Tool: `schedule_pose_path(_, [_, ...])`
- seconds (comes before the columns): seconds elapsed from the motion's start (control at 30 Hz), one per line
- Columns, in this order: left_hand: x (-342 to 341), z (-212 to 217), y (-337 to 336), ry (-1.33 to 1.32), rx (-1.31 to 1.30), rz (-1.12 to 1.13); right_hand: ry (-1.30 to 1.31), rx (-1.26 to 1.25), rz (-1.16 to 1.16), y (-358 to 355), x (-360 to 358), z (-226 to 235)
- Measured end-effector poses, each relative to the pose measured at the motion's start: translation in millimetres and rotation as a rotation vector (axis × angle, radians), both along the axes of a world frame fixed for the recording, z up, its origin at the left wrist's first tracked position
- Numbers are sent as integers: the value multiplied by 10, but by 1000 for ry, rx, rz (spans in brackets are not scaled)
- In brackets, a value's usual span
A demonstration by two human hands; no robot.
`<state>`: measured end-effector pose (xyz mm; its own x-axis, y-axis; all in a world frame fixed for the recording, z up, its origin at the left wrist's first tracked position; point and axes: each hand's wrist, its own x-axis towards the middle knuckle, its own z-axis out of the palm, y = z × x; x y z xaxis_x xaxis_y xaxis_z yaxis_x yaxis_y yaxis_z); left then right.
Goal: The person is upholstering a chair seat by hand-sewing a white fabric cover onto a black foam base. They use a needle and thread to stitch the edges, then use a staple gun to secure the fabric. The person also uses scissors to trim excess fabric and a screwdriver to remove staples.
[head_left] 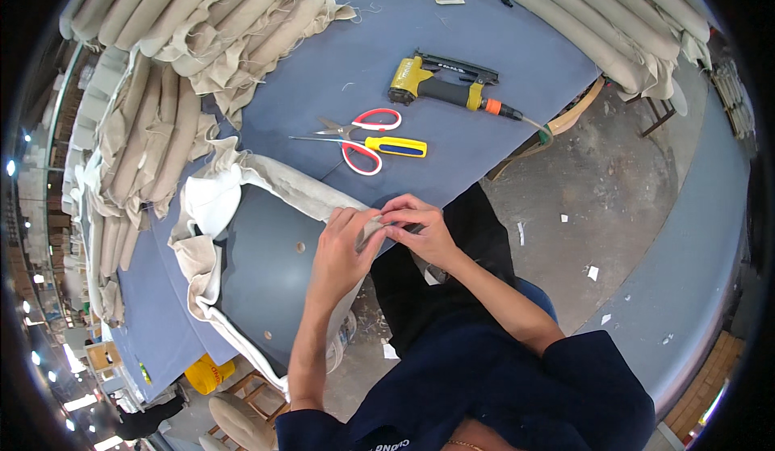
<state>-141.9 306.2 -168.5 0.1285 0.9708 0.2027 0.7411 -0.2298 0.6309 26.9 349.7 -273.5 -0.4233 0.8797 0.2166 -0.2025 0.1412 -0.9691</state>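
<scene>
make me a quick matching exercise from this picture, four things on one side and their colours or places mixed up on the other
1. scissors
2. screwdriver
3. staple gun
4. beige cloth along the grey board

A. yellow and black, joined to a hose
B. pinched by the left hand and right hand
C. red and white handles
D. yellow and blue handle

Pairs: 1-C, 2-D, 3-A, 4-B

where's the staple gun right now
In the head view, the staple gun lies on the blue tabletop, slightly right of the picture's upper middle, up and right of the red-handled scissors and beyond the right hand.
</scene>
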Motion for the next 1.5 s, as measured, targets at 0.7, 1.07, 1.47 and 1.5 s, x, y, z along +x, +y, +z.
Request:
schedule_pose_path(0.7, [-258,-401,90,-74,163,-146,303,-297,145,-45,-152,-148])
schedule_pose_path(1.07, [-248,-415,94,-139,-26,-96,146,-132,58,-35,-141,-253])
schedule_pose_path(1.47, [-195,-390,156,-171,24,-114,232,-370,159,29,-57,-177])
schedule_pose_path(1.5, [-214,-381,186,-96,80,-174,250,-357,139,2,-78,-181])
